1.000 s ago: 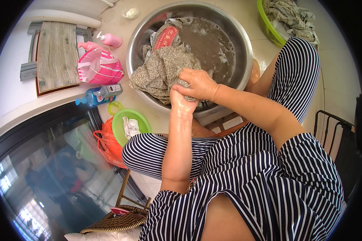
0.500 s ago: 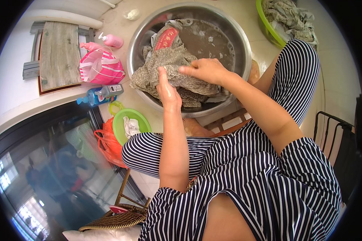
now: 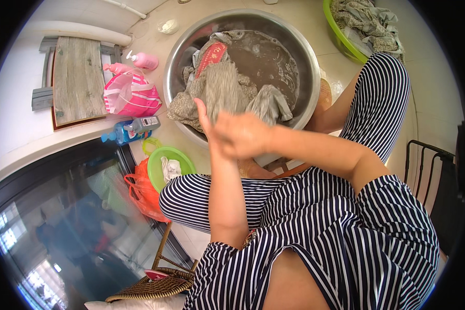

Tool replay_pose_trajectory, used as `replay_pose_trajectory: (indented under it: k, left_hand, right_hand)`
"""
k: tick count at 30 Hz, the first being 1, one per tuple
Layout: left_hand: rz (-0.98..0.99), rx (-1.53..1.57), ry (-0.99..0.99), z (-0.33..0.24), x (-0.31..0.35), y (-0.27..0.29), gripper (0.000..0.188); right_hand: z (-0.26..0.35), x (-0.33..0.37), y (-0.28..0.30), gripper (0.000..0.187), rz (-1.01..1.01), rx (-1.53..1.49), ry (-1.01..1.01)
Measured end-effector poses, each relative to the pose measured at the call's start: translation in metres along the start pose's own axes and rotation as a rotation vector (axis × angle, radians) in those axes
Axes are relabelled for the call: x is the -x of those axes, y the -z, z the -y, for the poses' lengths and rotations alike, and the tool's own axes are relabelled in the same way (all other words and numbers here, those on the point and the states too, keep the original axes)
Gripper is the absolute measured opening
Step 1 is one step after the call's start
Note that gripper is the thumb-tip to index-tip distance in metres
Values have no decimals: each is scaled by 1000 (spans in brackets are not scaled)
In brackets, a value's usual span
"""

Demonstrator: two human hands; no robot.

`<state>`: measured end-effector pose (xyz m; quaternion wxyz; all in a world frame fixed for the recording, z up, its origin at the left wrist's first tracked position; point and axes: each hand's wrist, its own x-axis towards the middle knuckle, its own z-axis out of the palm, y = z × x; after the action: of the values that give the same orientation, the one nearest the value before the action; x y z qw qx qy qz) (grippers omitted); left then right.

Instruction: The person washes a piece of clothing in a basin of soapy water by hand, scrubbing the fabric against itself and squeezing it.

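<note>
A wet grey-brown patterned cloth (image 3: 219, 85) with a red patch is bunched in a large steel basin (image 3: 315, 77) of murky water. Over the basin's near rim, my left hand (image 3: 205, 124) is at the cloth's near edge, thumb stretched up and its other fingers mostly hidden. My right hand (image 3: 245, 135) lies across the left palm and wrist, curled and smeared by motion. Cloth runs up to both hands, and they appear closed on it. Beyond my right knuckles, a fold of the cloth hangs toward the basin's right side.
A lime-green tub (image 3: 341, 39) of similar cloth stands at far right. On the left are a pink bag (image 3: 134, 95), a pink pump bottle (image 3: 144, 60), a blue bottle (image 3: 123, 133) and a small green basin (image 3: 183, 160) holding white cloth. A red plastic bag (image 3: 144, 194) lies beside it.
My right hand has come nearer, from over the cloth to across my left hand and wrist. The cloth between them is pulled into a different shape. The view has shifted slightly.
</note>
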<state>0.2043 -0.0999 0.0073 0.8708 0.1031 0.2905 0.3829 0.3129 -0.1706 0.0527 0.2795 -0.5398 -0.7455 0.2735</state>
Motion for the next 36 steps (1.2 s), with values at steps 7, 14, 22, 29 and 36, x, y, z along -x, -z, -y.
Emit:
replay_pose_trajectory:
  k: [7, 14, 22, 29, 36]
  left_hand:
    - [-248, 17, 56, 70, -35, 5, 33]
    - [257, 111, -15, 44, -32, 66, 35]
    - [-5, 224, -116, 14, -11, -11, 53]
    - [-106, -2, -98, 19, -15, 40, 51]
    - [369, 210, 34, 29, -22, 8, 75]
  right_hand:
    - [-102, -35, -14, 24, -364, 83, -361]
    - [-28, -29, -34, 26, -213, -27, -122]
    - [-87, -57, 18, 34, -706, -346, -473]
    - [-10, -25, -21, 28, -18, 8, -90]
    - [-61, -33, -33, 19, -354, 108, -299]
